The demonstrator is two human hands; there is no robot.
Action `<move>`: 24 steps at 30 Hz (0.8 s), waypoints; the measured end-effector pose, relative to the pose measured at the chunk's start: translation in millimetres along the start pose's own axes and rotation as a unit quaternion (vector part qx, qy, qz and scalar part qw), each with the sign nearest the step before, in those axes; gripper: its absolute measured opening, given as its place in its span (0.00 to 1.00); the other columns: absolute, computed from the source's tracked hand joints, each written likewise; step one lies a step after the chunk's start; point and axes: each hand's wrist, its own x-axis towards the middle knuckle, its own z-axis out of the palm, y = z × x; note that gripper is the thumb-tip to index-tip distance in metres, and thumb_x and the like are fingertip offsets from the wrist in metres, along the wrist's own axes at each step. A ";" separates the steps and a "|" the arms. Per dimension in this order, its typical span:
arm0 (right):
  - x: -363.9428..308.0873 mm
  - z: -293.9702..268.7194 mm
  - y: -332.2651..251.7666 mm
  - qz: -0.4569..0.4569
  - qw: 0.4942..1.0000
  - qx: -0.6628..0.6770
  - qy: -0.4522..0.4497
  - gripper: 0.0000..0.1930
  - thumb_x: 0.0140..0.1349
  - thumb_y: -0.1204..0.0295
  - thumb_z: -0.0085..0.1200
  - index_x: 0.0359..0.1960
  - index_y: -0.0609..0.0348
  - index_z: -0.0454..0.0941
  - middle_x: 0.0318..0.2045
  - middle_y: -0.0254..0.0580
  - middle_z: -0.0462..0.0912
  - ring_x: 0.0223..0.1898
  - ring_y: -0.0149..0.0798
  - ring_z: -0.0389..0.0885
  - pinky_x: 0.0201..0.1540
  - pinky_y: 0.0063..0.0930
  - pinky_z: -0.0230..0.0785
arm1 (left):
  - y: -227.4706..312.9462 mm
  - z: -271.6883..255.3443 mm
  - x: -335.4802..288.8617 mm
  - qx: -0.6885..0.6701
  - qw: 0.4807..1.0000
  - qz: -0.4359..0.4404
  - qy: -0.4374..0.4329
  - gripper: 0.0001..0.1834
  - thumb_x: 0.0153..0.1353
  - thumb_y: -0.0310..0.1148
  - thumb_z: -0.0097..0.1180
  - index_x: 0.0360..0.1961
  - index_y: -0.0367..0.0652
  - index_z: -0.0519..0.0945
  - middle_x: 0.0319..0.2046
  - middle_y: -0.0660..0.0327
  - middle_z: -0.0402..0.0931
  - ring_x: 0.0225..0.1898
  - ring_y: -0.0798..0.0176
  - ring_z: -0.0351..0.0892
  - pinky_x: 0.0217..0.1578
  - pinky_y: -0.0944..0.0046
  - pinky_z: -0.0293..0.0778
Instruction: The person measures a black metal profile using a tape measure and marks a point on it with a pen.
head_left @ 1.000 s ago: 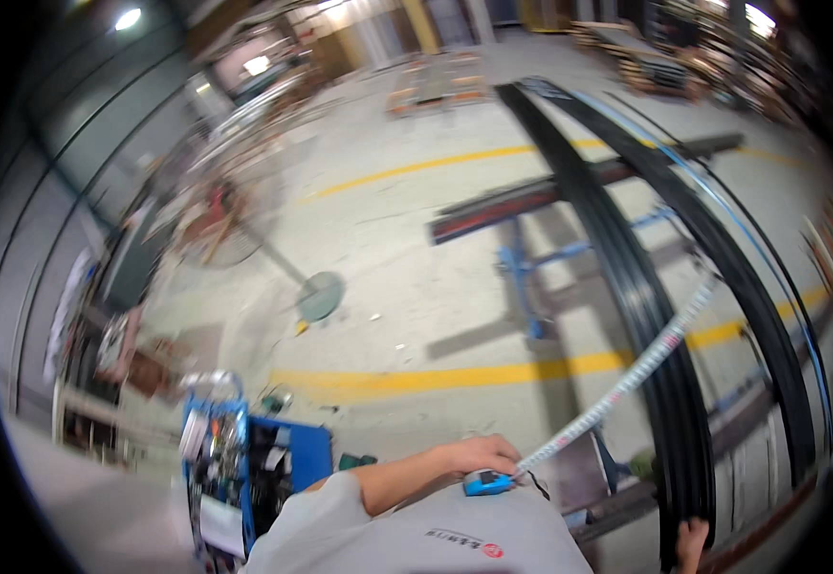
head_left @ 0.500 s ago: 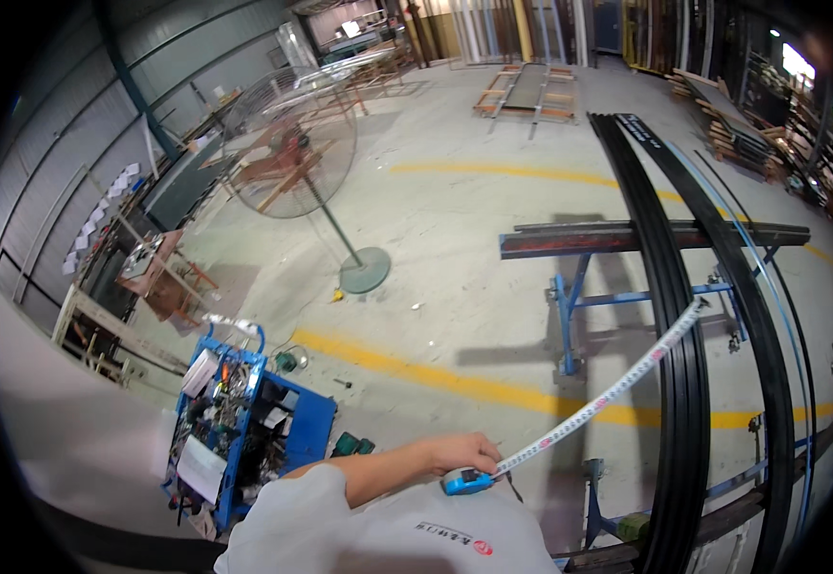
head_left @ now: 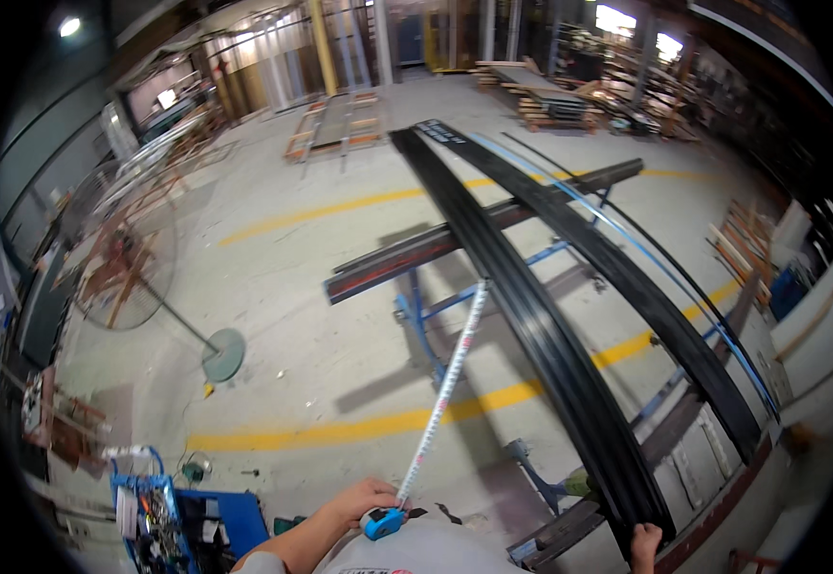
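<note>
Our blue tape measure [head_left: 383,523] sits low in the head view, left of the bottom centre, with its pale blade [head_left: 443,402] drawn out toward about 1 o'clock. The blade's far tip comes up beside the left edge of the black ribbed profile [head_left: 541,335]; we cannot tell whether it touches or hangs just short. That profile has its long axis from 11 to 5 o'clock, so the blade slants across toward it and does not lie along it.

Our left hand [head_left: 369,499] has its fingers closed around the tape case, and it is the nearer hand to the blade. Our right hand [head_left: 646,543] lies at about 3 o'clock from the left, its fingers curled against the profile's near end, the 5 o'clock end; whether they grip or only rest there, we cannot tell. The right hand is therefore at the profile, while the left stands well apart from it.

Farther out, a second dark bar [head_left: 617,277] runs roughly alongside, on the profile's 2 o'clock side. Both cross over a dark beam [head_left: 393,268] on blue legs. Toward 8 o'clock from the tape case stands a blue tool cart [head_left: 230,521].
</note>
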 end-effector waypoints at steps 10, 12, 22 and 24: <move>-35.7 24.8 -68.7 -0.065 0.973 -0.214 0.062 0.14 0.54 0.69 0.56 0.19 0.71 0.77 0.22 0.65 0.78 0.29 0.67 0.80 0.34 0.53 0.71 | 9.0 30.7 5.0 -0.006 0.999 -0.044 0.023 0.13 0.59 0.27 0.63 0.39 0.25 0.84 0.38 0.45 0.84 0.38 0.50 0.86 0.46 0.55 0.82; -36.8 14.4 -77.5 -0.083 0.967 -0.239 0.023 0.13 0.56 0.68 0.56 0.21 0.69 0.78 0.22 0.64 0.79 0.30 0.67 0.80 0.35 0.51 0.73 | 5.5 31.0 9.4 -0.003 1.000 -0.030 0.003 0.13 0.58 0.27 0.63 0.38 0.25 0.84 0.37 0.46 0.84 0.38 0.51 0.86 0.45 0.56 0.82; -29.2 26.9 -36.9 -0.059 0.992 -0.097 0.056 0.10 0.51 0.71 0.58 0.24 0.69 0.81 0.23 0.62 0.80 0.29 0.62 0.82 0.34 0.46 0.74 | 13.4 58.6 32.4 0.073 0.996 -0.043 -0.039 0.17 0.59 0.31 0.64 0.42 0.25 0.85 0.37 0.47 0.85 0.38 0.54 0.86 0.45 0.59 0.81; -38.3 27.8 -64.7 -0.135 0.971 -0.186 0.060 0.09 0.51 0.71 0.59 0.24 0.67 0.80 0.25 0.61 0.81 0.31 0.62 0.82 0.36 0.48 0.75 | 10.8 61.5 30.6 0.081 0.995 -0.046 -0.027 0.17 0.60 0.31 0.64 0.42 0.26 0.85 0.38 0.48 0.86 0.39 0.55 0.86 0.45 0.59 0.81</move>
